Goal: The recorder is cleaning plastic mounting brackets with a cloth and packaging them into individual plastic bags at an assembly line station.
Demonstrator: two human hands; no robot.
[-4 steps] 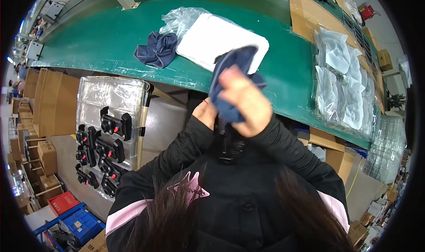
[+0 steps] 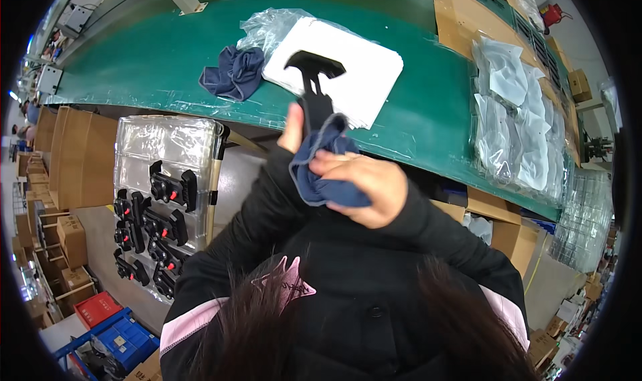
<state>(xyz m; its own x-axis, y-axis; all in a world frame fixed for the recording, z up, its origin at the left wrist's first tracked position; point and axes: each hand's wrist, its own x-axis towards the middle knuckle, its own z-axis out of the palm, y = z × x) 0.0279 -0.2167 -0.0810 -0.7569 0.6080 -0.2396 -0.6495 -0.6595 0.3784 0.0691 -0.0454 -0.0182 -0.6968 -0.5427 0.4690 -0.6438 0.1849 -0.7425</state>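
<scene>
A black plastic holder with a T-shaped end [image 2: 316, 86] points up and away from me, above the table's near edge. My left hand [image 2: 292, 130] is closed around its lower part, thumb along its side; the other fingers are hidden behind the cloth. My right hand [image 2: 368, 185] grips a dark blue cloth [image 2: 314, 177], which is wrapped against the holder's lower end and covers it. Beyond the hands lies a stack of white sheets [image 2: 361, 66], partly behind the T-shaped end. A second dark blue cloth [image 2: 234, 73] is crumpled to its left.
The green table [image 2: 160, 66] spans the far side. Clear plastic film [image 2: 274, 30] touches the sheets. Bagged pale parts [image 2: 511, 113] lie at the right. On my left, several black holders with red knobs [image 2: 164, 227] rest on a plastic-covered rack [image 2: 167, 140]. Cardboard boxes [image 2: 90, 157] stand further left.
The right hand and its cloth have come down toward my body. The holder's T-shaped end, hidden behind the cloth before, now shows, and my left hand has risen a little.
</scene>
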